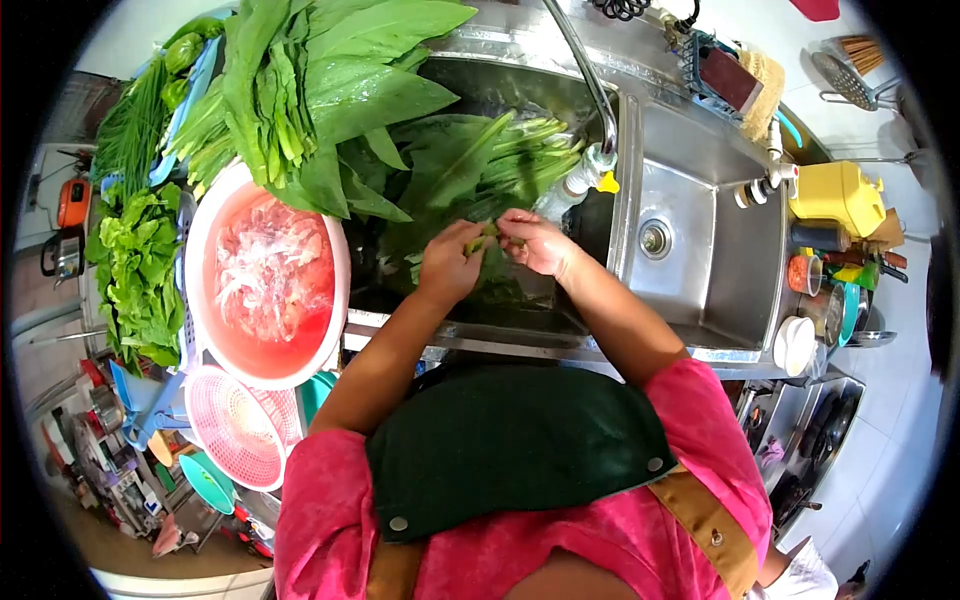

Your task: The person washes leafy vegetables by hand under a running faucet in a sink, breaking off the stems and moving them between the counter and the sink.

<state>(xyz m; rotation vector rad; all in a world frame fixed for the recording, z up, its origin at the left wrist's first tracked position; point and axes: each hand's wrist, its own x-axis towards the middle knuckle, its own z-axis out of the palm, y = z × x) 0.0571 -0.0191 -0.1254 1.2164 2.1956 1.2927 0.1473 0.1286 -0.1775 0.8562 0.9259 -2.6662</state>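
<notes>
Head camera, steeply down over sink (700, 270)

a kitchen — steel sink (700, 290), tap (590, 90), greens (320, 90).

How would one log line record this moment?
left hand: pinching green stem | right hand: pinching green stem | below: sink with leafy greens

Both bare forearms stretched from the lower middle of the frame up toward its centre, converging. Left hand (450, 265) just left of centre, back turned to the camera, fingers (470, 242) curled and pinched rightward. Right hand (537, 245) just beside it, slightly higher, fingers (511, 229) pinched leftward. Fingertips of both hands meeting. Elbows bent, pink sleeves at the shoulders.
</notes>
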